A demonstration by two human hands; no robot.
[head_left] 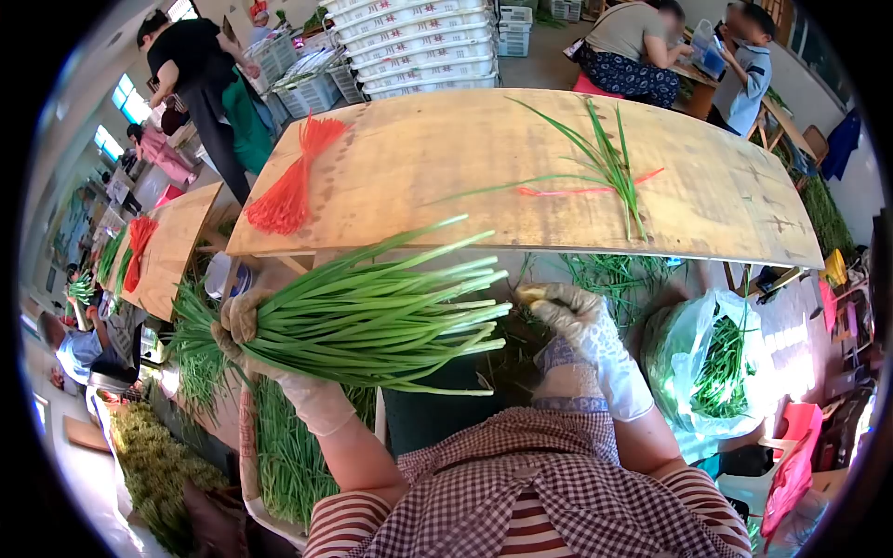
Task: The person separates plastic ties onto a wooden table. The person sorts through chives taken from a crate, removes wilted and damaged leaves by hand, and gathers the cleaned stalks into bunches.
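My left hand (240,327), in a dirty work glove, is wrapped round a thick bunch of garlic chives (381,321). The pale cut ends fan out to the right and the leafy tips hang past my wrist on the left. Just right of the pale ends is my right hand (579,321), gloved too, its fingers bent and pressed together; whether anything small is in them is hidden. On the wooden board (437,167) ahead, a few loose chives (609,163) lie across a red tie (567,191).
A bundle of red ties (293,186) lies on the board's left. A clear bag of greens (712,363) stands at right, a crate of chives (293,465) by my left side. Stacked white crates (419,46) and several people are beyond. Chive scraps (614,279) litter the floor.
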